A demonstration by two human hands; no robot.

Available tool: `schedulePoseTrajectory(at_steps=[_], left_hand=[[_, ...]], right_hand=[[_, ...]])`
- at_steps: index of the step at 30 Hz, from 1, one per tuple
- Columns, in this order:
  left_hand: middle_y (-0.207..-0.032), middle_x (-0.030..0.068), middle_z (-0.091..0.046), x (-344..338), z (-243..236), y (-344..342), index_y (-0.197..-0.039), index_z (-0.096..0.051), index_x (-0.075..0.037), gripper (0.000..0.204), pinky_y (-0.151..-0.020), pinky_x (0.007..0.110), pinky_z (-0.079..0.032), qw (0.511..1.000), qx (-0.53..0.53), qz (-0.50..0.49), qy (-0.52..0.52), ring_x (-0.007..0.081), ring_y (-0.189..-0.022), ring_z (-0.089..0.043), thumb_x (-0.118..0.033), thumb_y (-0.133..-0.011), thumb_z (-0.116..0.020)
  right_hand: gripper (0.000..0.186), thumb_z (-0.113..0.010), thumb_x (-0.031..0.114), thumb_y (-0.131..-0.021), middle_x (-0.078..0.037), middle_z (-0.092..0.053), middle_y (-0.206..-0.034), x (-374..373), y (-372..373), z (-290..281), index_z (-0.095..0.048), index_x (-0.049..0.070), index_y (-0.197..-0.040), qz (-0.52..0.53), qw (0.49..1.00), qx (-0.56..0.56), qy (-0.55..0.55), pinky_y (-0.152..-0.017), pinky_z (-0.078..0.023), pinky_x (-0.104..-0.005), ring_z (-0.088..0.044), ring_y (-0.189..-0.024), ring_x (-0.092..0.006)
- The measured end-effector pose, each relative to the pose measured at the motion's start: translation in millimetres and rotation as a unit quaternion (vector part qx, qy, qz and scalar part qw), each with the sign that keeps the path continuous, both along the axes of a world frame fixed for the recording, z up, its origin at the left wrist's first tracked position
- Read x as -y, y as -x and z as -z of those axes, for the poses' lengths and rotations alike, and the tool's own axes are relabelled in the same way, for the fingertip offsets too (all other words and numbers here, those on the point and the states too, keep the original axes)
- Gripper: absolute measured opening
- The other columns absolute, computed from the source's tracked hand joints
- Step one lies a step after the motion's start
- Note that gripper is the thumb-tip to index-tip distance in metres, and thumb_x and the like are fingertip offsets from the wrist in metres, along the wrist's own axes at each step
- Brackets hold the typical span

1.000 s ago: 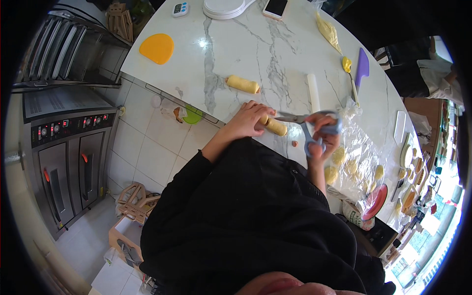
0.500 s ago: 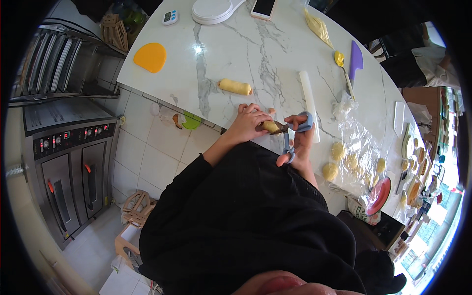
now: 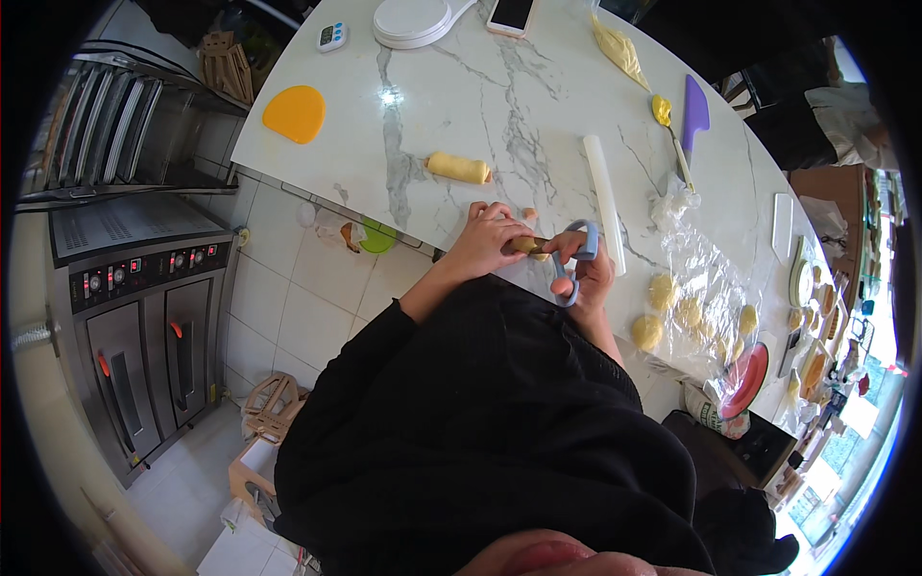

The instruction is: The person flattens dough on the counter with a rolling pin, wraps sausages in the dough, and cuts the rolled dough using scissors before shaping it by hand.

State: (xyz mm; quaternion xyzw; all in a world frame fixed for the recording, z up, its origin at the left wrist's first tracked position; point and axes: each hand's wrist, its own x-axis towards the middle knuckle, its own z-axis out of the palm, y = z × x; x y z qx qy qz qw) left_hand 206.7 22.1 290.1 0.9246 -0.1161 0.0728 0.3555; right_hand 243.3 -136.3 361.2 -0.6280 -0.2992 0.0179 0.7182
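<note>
Several fingers of my left hand were curled over a short yellow dough roll, gripping it down near the table's front edge, just ahead of my black top. My right hand gripped blue-grey scissors, thumb and fingers through the two handle loops. Their blades pointed left and met the right end of the roll; how far apart they stood was too small to tell.

Just beyond my left fingertips lay a small pinkish-brown piece. Farther off, a second dough roll rested on its side, with reddish-brown filling showing at its ends. A white rod lay near my right hand, on its far side.

To the right, pale yellow dough balls sat beneath and beside crumpled clear plastic, with a red plate at its near end. Beyond the plastic were a spoon smeared with yellow, a purple spatula and a filled piping bag.

Along the far side of the white, grey-veined marble table were a phone, a round white device and a small timer. An orange scraper lay at left. Off the table, on the left, stood a two-door metal oven with red-lit controls.
</note>
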Motion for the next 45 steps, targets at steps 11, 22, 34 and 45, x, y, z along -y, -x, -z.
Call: schedulePoseTrajectory(at_steps=[11,22,34,45], left_hand=[[-0.116,0.0029,-0.047,-12.2,-19.1,-0.4,-0.111,-0.051,-0.020,0.057,-0.087,0.038,-0.023,1.000,-0.009,-0.022,0.006,0.0217,-0.103,-0.042,-0.028,-0.058,-0.070],[-0.109,0.0100,-0.051,-103.0,-4.0,-20.4,-0.118,-0.045,-0.014,0.065,-0.086,0.032,-0.038,0.983,-0.026,-0.161,0.080,0.0260,-0.101,-0.044,-0.009,-0.058,-0.070],[-0.090,0.0119,-0.059,-121.9,-2.7,-16.1,-0.101,-0.057,-0.004,0.040,-0.069,0.027,-0.048,0.947,-0.093,-0.185,0.246,0.0196,-0.078,-0.060,0.002,-0.062,-0.065],[-0.085,0.0115,-0.057,-123.2,2.3,-18.7,-0.098,-0.058,-0.007,0.040,-0.069,0.029,-0.048,0.950,-0.079,-0.189,0.234,0.0237,-0.079,-0.057,0.000,-0.060,-0.066]], right_hand=[[0.072,-0.068,0.055,-0.054,-0.007,-0.047,-0.078,25.0,-25.9,-31.9,-0.042,0.002,-0.094,0.129,0.981,-0.020,-0.146,-0.076,-0.039,-0.0347,-0.051,-0.083,-0.0237],[0.119,-0.077,0.054,-0.033,-0.006,-0.034,-0.093,-44.3,-54.7,-37.0,-0.018,0.003,-0.122,-0.038,0.995,0.073,-0.060,-0.086,-0.030,-0.0378,-0.038,-0.093,-0.0210],[0.117,-0.080,0.046,-0.039,-0.011,-0.033,-0.101,-132.9,-58.2,11.4,-0.008,0.001,-0.119,-0.172,0.976,0.122,0.058,-0.082,-0.033,-0.0376,-0.039,-0.095,-0.0231],[0.106,-0.081,0.042,-0.043,-0.009,-0.039,-0.089,-129.0,-60.7,8.0,-0.013,0.001,-0.114,-0.154,0.979,0.099,0.093,-0.074,-0.036,-0.0347,-0.043,-0.080,-0.0202]])
